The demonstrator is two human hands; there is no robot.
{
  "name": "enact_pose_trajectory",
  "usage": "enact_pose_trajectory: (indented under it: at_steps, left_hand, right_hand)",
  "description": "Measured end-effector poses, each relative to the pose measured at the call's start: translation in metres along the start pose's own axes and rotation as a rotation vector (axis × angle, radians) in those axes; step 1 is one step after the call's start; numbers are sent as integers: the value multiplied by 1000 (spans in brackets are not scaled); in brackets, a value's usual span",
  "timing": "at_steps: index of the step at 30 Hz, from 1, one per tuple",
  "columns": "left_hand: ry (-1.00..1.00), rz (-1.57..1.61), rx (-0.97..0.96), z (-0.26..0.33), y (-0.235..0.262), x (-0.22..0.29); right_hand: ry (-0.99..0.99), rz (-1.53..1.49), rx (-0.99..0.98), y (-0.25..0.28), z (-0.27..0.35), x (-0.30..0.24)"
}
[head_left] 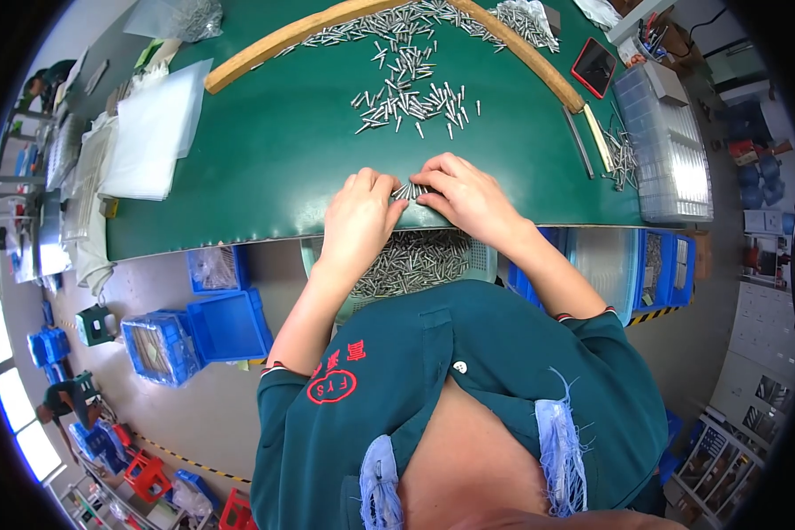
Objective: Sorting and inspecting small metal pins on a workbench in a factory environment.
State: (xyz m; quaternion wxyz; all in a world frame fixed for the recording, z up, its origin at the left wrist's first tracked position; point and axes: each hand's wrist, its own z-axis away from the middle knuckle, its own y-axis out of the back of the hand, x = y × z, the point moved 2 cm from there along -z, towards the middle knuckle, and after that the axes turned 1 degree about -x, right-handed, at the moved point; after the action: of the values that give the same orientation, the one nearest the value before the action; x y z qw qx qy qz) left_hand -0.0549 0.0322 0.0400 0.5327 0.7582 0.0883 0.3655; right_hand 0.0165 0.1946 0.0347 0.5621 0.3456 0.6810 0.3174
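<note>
Near the front edge of the green tabletop (265,168), my left hand (359,212) and my right hand (471,196) meet from either side. Between their fingertips lies a small fanned bunch of metal pins (411,191), and both hands have their fingers curled in on it. Farther back, a loose scatter of the same kind of silvery pins (406,104) spreads over the green surface. Below the table edge, at my lap, a pale green basket (484,262) is full of many more pins. My fingers hide part of the bunch.
Wooden strips (283,34) border the pin pile at the back. A red-edged phone (594,67), stacked clear plastic trays (662,146) and thin rods (578,141) lie on the right. White plastic sheets (155,132) lie left; blue crates (230,325) stand below.
</note>
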Motion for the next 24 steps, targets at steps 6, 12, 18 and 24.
enact_pose_trajectory:
  at_steps: [6, 12, 18, 24]
  left_hand:
    - [66, 86, -39, 5, -1, 4]
    - [37, 38, 3, 5, -2, 1]
    - [62, 24, 31, 5, -8, 2]
    - [68, 36, 44, 9, -6, 4]
  right_hand:
    - [58, 1, 34, 5, -1, -5]
    - [56, 36, 49, 3, -1, -3]
    - [94, 72, 58, 0, -2, -3]
    - [106, 69, 97, 5, -1, -7]
